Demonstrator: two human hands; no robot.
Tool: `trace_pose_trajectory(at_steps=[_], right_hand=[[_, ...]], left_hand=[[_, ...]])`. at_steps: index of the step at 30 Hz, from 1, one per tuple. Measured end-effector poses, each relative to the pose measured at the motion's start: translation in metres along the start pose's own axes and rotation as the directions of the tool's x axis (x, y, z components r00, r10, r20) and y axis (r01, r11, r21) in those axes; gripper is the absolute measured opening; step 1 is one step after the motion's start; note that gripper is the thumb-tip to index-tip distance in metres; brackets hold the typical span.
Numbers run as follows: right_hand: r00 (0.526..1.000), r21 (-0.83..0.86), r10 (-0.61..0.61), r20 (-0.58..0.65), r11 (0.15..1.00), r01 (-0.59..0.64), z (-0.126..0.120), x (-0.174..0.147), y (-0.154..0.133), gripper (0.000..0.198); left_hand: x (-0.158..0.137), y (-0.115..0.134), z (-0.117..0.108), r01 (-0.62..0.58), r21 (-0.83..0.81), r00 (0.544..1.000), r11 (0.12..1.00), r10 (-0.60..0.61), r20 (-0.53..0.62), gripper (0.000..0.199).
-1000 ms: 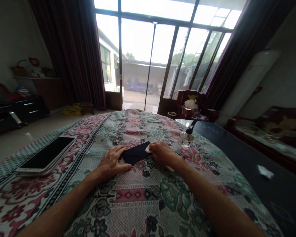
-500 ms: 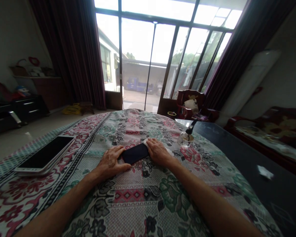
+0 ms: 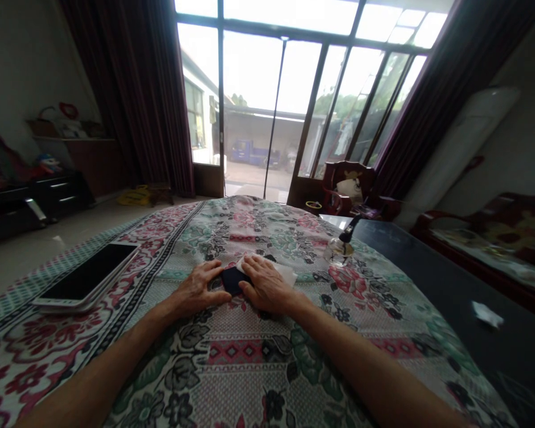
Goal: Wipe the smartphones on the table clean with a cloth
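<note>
A dark smartphone (image 3: 233, 280) lies flat on the patterned tablecloth (image 3: 236, 351), its right part covered by a hand. My left hand (image 3: 200, 286) grips the phone's left end between thumb and fingers. My right hand (image 3: 265, 282) presses a white tissue (image 3: 288, 273) onto the phone's screen; the tissue's edge sticks out beyond the fingers. To the left lie stacked tablets (image 3: 91, 273), the top one with a black screen and white frame. Right of the hands stands a clear pump bottle (image 3: 339, 252) with a black top.
A black tabletop (image 3: 432, 279) adjoins the cloth on the right, with a crumpled white tissue (image 3: 487, 315) on it. Beyond stand a wooden armchair (image 3: 348, 184) and a wooden sofa (image 3: 503, 238). A glass door (image 3: 254, 131) is ahead.
My right hand has slid left with the tissue across the phone, from its right end toward the middle, covering more of the screen. My left hand keeps its hold on the left end.
</note>
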State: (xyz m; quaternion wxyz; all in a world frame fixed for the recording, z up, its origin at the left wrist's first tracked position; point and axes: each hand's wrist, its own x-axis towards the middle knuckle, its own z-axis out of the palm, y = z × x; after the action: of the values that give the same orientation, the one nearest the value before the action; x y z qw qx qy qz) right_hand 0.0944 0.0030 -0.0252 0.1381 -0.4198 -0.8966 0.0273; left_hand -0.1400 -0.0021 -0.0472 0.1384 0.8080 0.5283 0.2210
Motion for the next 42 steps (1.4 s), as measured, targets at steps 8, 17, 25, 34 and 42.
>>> trace_pose_trajectory(at_steps=[8,17,25,34,42], right_hand=[[0.982,0.082,-0.189,-0.011,0.979,0.189,-0.007,0.0,-0.02,0.044],[0.992,0.046,-0.107,-0.061,0.993,0.11,-0.003,-0.004,-0.002,0.038],[0.98,0.051,-0.196,-0.03,0.979,0.197,-0.001,0.001,-0.018,0.046],[0.939,0.183,-0.337,-0.067,0.921,0.344,-0.004,0.003,-0.019,0.032],[0.938,0.243,-0.347,0.002,0.91,0.336,-0.013,-0.008,-0.025,0.037]], left_hand=[[0.001,0.0,0.0,-0.007,-0.031,1.0,1.0,0.007,-0.015,0.069],[0.001,-0.003,-0.006,0.029,-0.122,1.0,0.992,-0.03,-0.004,0.055],[0.003,-0.006,-0.007,-0.029,-0.136,0.999,0.99,0.031,0.016,0.051],[0.001,-0.007,-0.011,-0.029,-0.126,0.998,0.992,0.037,0.057,0.054],[-0.004,-0.007,-0.014,-0.006,-0.144,0.995,0.99,0.021,0.097,0.062]])
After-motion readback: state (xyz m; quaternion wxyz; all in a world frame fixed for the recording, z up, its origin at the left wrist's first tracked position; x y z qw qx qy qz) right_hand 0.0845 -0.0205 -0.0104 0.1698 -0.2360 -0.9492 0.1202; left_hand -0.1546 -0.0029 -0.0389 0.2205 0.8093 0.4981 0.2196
